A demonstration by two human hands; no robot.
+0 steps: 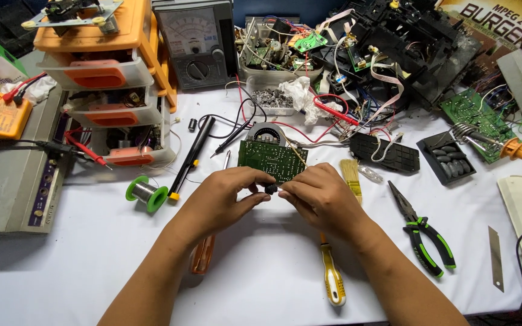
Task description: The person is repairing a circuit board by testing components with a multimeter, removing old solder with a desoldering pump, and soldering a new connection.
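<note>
Hands: left hand and right hand both pinch a small black knob.
Handling: likely light, rigid; best gripped by its rim.
Behind: green circuit board.

Circuit board, centre of frame: dark green. Small part below it: black. Pliers, lower right: black and green grips. Solder spool, left of centre: green flanges. Drawer unit, upper left: orange and translucent. Surface: white.

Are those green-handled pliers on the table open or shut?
Shut. The pliers lie flat on the white table, jaws meeting at the tip, right of the right hand.
</note>
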